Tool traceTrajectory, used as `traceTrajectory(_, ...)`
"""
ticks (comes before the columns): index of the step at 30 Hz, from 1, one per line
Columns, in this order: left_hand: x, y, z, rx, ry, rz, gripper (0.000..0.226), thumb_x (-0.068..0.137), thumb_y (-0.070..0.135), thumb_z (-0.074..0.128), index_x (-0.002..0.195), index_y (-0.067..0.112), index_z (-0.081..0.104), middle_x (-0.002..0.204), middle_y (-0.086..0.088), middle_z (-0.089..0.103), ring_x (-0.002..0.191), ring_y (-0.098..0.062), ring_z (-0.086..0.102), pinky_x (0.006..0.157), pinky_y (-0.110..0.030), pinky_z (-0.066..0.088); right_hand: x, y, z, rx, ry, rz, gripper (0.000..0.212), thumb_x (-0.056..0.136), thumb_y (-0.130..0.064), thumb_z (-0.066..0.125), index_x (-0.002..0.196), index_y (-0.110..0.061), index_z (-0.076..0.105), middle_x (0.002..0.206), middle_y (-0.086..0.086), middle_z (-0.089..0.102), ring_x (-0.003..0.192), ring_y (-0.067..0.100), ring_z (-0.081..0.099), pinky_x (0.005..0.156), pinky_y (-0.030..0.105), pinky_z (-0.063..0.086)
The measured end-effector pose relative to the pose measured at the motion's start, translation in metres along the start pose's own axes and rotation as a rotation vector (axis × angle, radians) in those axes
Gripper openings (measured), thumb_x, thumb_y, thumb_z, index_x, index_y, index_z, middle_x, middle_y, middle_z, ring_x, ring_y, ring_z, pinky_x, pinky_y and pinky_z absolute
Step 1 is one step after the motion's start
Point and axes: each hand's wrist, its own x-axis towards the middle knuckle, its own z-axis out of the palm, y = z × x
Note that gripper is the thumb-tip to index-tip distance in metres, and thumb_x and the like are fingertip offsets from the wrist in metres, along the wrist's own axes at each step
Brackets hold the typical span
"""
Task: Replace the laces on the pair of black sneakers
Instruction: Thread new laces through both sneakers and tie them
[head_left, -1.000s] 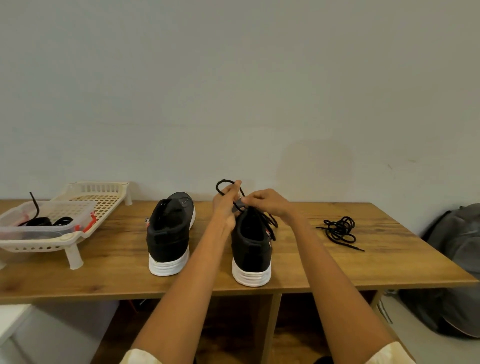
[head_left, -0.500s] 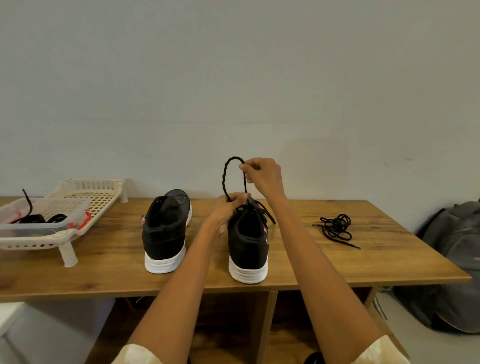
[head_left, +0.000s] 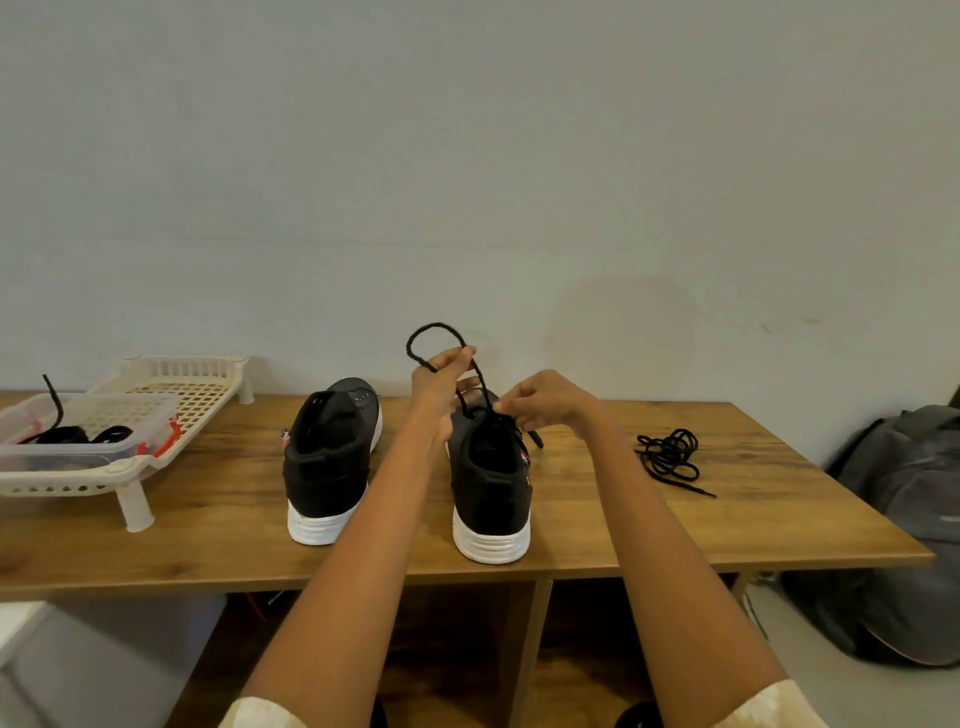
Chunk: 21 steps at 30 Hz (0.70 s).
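The black lace (head_left: 470, 374) is a thin, rough-braided cord that arcs in a loop above the left hand (head_left: 441, 382) and drops between the two hands into the top of the right sneaker (head_left: 488, 478). The left hand pinches the loop between thumb and fingertips, raised a little above the shoe's opening. The right hand (head_left: 545, 402) sits just beside it, lower, fingers curled and pinching the lace where it meets the eyelets; a short free end hangs under that hand against the shoe's side. This sneaker stands directly below both hands, heel toward the person: matte black fabric upper, thick ribbed white sole, a small red-and-white mark on its side.

Left of the left forearm stands the left sneaker (head_left: 327, 457), same black fabric and ribbed white sole, heel also toward the person, its opening gaping with no lace visible. Both rest on a wooden table (head_left: 208, 530) with a warm, streaked grain.

Right of the right hand, well apart, a tangled black lace (head_left: 670, 457) lies in a loose heap on the wood, one end trailing out.

Far to the left of the left hand stands a cream plastic rack (head_left: 171, 384) with a perforated grid floor, slatted rim and stubby legs. Sitting in it is a clear plastic box (head_left: 98, 436) with red clips, holding dark laces (head_left: 72, 434), one end sticking up over the rim.

Beyond the table's right edge, a grey fabric backpack (head_left: 904, 519) slumps on the floor.
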Motion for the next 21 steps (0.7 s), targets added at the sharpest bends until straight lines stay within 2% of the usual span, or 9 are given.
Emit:
traceTrajectory(1,0.001,0.000,-0.002,-0.015,0.010,-0.007,0.005,0.091,0.015,0.062,0.090,0.011,0.065,0.082,-0.001,0.062,0.070,-0.018,0.060,0.064,-0.030,0.055,0.000,0.002,-0.001,0.038,0.024,0.005,0.018,0.086,-0.015,0.069,0.098,-0.001,0.070,0.085,0.005,0.068,0.077,0.013,0.063,0.071,0.021,0.055)
traceTrajectory(3,0.001,0.002,-0.003,-0.040,0.015,-0.015,0.004,0.091,0.013,0.062,0.089,0.010,0.064,0.083,-0.003,0.063,0.070,-0.021,0.062,0.063,-0.031,0.057,0.000,0.005,-0.003,0.068,0.013,0.032,0.012,0.087,-0.012,0.067,0.095,-0.004,0.070,0.084,0.003,0.067,0.080,0.013,0.062,0.075,0.024,0.054)
traceTrajectory(6,-0.002,0.003,-0.001,-0.047,-0.004,-0.029,0.005,0.091,0.012,0.061,0.090,0.008,0.064,0.085,-0.006,0.062,0.071,-0.023,0.063,0.062,-0.030,0.059,-0.001,0.011,0.001,0.094,-0.070,0.099,0.023,0.090,-0.016,0.064,0.108,-0.001,0.066,0.091,0.005,0.065,0.082,0.014,0.062,0.067,0.021,0.052)
traceTrajectory(8,-0.003,0.002,-0.002,-0.061,0.002,-0.033,0.007,0.091,0.010,0.060,0.094,0.005,0.062,0.085,-0.007,0.061,0.071,-0.024,0.062,0.058,-0.028,0.059,0.000,0.014,0.004,0.077,-0.088,0.120,0.024,0.091,-0.011,0.062,0.112,0.000,0.064,0.093,0.009,0.064,0.076,0.014,0.061,0.062,0.020,0.053)
traceTrajectory(11,-0.004,0.003,-0.006,-0.086,0.018,-0.035,0.010,0.092,0.009,0.059,0.100,0.002,0.059,0.084,-0.007,0.059,0.072,-0.024,0.061,0.054,-0.027,0.058,0.003,0.014,0.007,0.027,-0.008,0.086,0.022,0.090,-0.005,0.057,0.110,0.000,0.066,0.085,0.009,0.062,0.068,0.012,0.057,0.059,0.019,0.051)
traceTrajectory(15,-0.006,0.005,-0.005,-0.091,0.006,-0.042,0.010,0.093,0.008,0.057,0.101,0.003,0.056,0.083,-0.007,0.058,0.072,-0.024,0.060,0.053,-0.028,0.058,0.002,0.012,0.015,0.192,0.042,0.082,0.016,0.090,-0.002,0.053,0.104,-0.001,0.062,0.080,0.010,0.056,0.068,0.016,0.052,0.062,0.024,0.049)
traceTrajectory(17,-0.006,0.006,-0.006,-0.090,0.006,-0.039,0.013,0.093,0.008,0.056,0.105,0.002,0.055,0.082,-0.008,0.059,0.070,-0.024,0.060,0.053,-0.028,0.058,0.002,0.011,0.017,0.430,0.111,0.072,0.011,0.086,0.006,0.048,0.088,0.000,0.056,0.076,0.012,0.049,0.066,0.019,0.051,0.061,0.026,0.049)
traceTrajectory(19,-0.005,0.007,-0.008,-0.083,0.003,-0.033,0.010,0.094,0.008,0.055,0.102,0.003,0.056,0.083,-0.008,0.060,0.070,-0.024,0.061,0.053,-0.029,0.058,0.003,0.008,0.011,0.878,0.252,0.092,0.020,0.084,0.011,0.039,0.073,-0.004,0.045,0.074,0.010,0.039,0.061,0.021,0.047,0.055,0.027,0.050)
traceTrajectory(21,-0.005,0.007,-0.010,-0.066,0.001,-0.021,0.009,0.095,0.009,0.053,0.103,0.003,0.054,0.085,-0.008,0.063,0.070,-0.024,0.063,0.053,-0.029,0.058,0.005,0.007,-0.002,1.279,0.360,0.121,0.022,0.087,0.011,0.035,0.074,-0.007,0.040,0.076,0.008,0.034,0.056,0.016,0.040,0.043,0.021,0.044)
